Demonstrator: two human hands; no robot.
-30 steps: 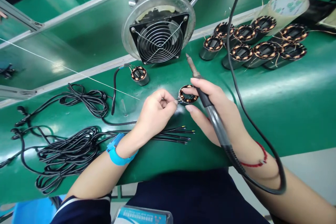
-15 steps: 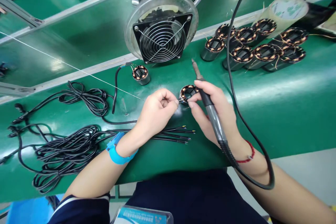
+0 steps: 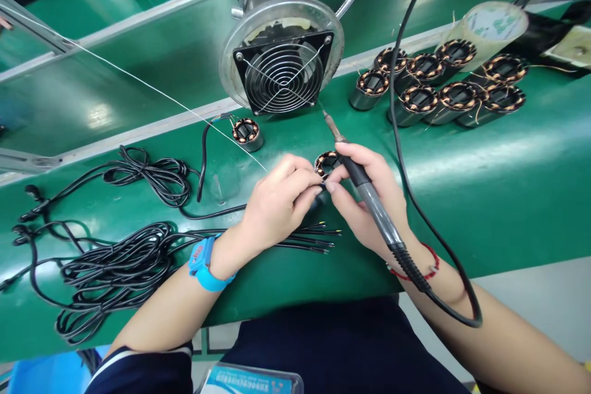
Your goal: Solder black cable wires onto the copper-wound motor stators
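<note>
My left hand [image 3: 277, 200] is closed in a pinch beside a copper-wound motor stator [image 3: 325, 163] on the green bench. A thin solder wire [image 3: 152, 89] runs from that hand up to the far left. My right hand [image 3: 364, 197] grips a soldering iron [image 3: 364, 188], tip pointing up and away near the fan. Its fingertips meet my left fingers just in front of the stator. What the fingertips pinch between them is too small to make out.
A fume-extraction fan [image 3: 282, 68] on a duct stands behind the stator. Another stator [image 3: 246, 132] with a black lead sits to the left. Several stators [image 3: 438, 89] cluster at the back right by a tape roll [image 3: 489, 21]. Black cables [image 3: 120, 258] lie at the left.
Both hands drew closer until the fingertips met in front of the stator. The iron's tip swung a little left toward the fan. The solder wire lifted higher.
</note>
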